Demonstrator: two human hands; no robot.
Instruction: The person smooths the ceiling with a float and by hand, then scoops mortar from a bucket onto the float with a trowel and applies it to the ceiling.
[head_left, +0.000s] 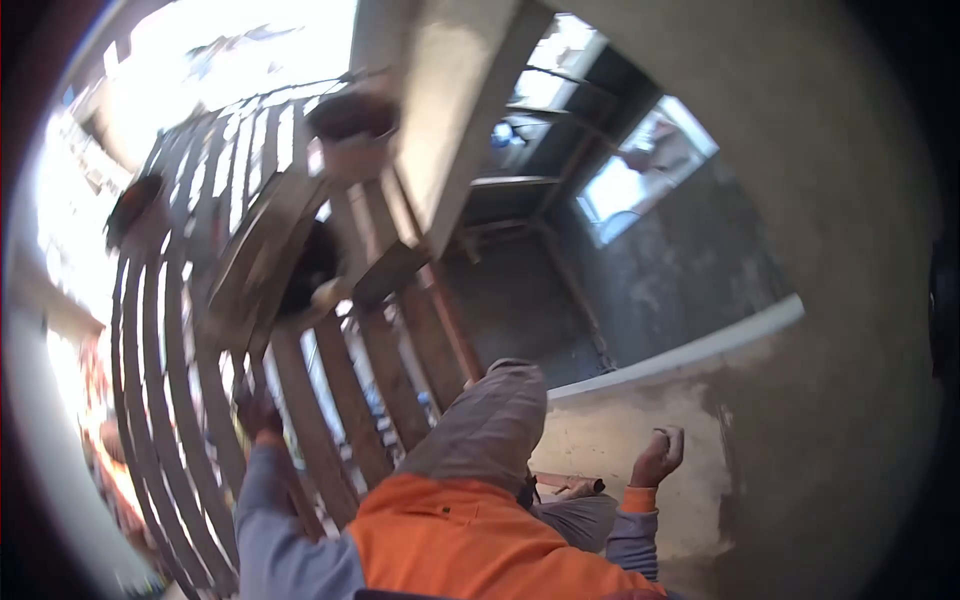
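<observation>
My left hand (pixel 258 408) reaches forward over the slatted planks, smeared by motion, just below the near end of a wooden board piece (pixel 262 250). Its fingers are too blurred to read. Past that wood lies a dark round shape (pixel 315 265), and beside it a flat dark block (pixel 390 272). My right hand (pixel 657 457) is raised at the right in front of the patchy wall, its fingers curled in and nothing visible in them. An orange vest and my bent knee (pixel 480 420) fill the lower middle.
I am on a platform of spaced planks (pixel 345 400) with bright gaps showing below. Two buckets (pixel 355 145) (pixel 140 215) stand farther along it. A window opening (pixel 650 170) with a pale sill (pixel 690 345) is at the right, by a partly plastered wall (pixel 640 430).
</observation>
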